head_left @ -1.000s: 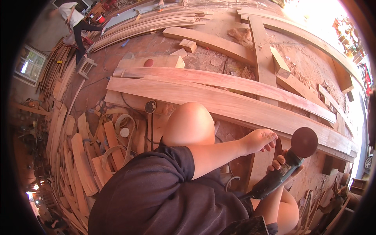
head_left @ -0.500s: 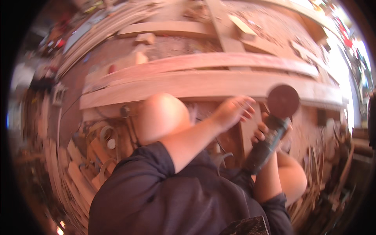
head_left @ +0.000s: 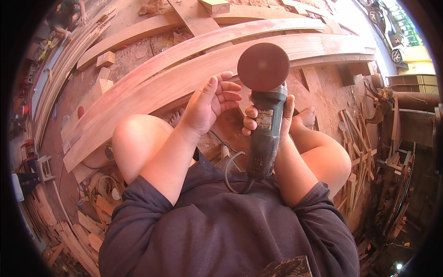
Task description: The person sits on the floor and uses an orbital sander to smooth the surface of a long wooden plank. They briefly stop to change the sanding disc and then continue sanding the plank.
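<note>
Now I see the grinder (head_left: 266, 134) lifted off the curved plank (head_left: 184, 76): right hand (head_left: 272, 121) grips its body, left hand (head_left: 208, 105) open at nine o'clock, inspecting the disc (head_left: 263, 67).

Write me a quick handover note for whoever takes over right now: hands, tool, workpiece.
Right hand: gripped around the body of the angle grinder, sanding disc raised and facing up, off the wood.
Left hand: open, fingers beside the disc, holding nothing.
Curved planks lie across the floor ahead of the knees.
Cord loops in the lap.
Sanding progress cannot be told; the grinder has yet to go back on the plank.
</note>
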The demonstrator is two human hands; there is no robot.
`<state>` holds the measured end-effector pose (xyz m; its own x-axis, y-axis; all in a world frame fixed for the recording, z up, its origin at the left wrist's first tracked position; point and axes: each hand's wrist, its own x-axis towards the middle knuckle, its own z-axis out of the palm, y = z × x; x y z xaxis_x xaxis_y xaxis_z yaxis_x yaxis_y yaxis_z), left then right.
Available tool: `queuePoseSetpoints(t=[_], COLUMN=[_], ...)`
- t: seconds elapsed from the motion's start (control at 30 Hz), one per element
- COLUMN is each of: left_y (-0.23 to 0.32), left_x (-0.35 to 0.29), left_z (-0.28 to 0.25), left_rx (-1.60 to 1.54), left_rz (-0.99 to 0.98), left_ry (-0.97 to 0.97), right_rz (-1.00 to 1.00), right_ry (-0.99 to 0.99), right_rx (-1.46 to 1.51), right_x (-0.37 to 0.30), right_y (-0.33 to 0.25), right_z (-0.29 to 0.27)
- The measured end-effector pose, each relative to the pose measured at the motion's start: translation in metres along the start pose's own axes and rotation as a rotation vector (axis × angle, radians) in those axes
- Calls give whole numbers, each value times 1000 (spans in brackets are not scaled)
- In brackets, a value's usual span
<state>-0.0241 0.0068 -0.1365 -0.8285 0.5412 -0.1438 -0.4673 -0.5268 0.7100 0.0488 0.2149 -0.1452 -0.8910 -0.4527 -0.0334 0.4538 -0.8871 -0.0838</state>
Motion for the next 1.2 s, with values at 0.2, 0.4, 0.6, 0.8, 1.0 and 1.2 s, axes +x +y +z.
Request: queuePoseSetpoints(t=[0.2,0.4,0.6,0.8,1.0,1.2], left_y=[10,12,20,20,18,19], left_x=[1,8,0,0,0,-1], left_z=[8,-2,3,-9,-14,-14], left_rx=[-323,-549,-525,-454,-420,-411], left_rz=[-81,-111,-100,-119,-111,-90], left_ry=[-72,-272,-378,-285,-268,-240], right_rz=[0,12,51,6,16,16], right_ry=[99,280,145,13,-47,-67], right_rx=[-40,-91,28,3,0,13], right_x=[3,7,15,20,19,21], right_y=[8,8,9,10,12,12], right_z=[10,24,21,12,11,11])
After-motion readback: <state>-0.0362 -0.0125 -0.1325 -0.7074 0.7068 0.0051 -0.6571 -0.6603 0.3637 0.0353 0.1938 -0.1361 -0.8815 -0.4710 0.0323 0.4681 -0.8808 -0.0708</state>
